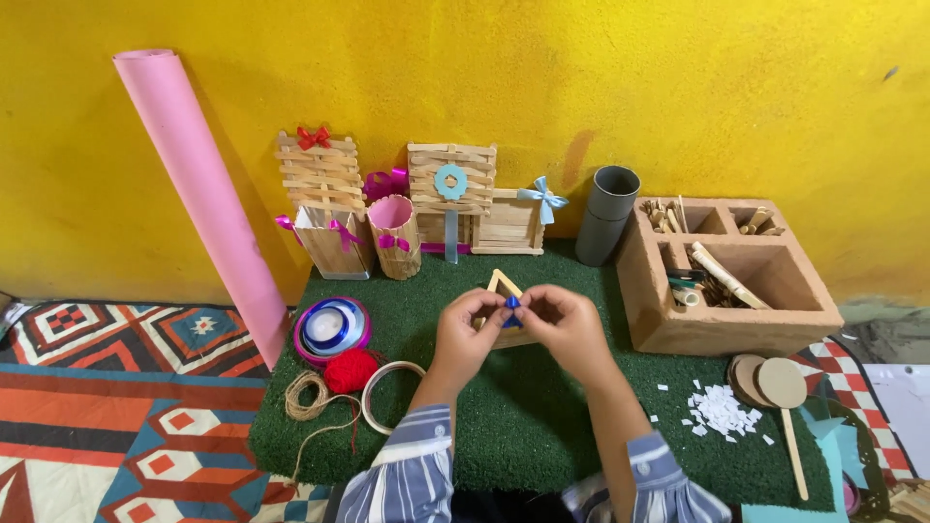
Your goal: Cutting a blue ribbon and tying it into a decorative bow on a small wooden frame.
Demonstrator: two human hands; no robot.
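Nearest us, two blue-and-white striped sleeves [417, 475] reach over a green artificial-grass mat [523, 426]. Our left hand [465, 334] and right hand [572, 329] meet, fingertips pinched narrowly on a small blue ribbon bow [511, 305] against a triangle of wooden craft sticks [504, 286]. We judge it best to press the bow centred and brace the triangle.
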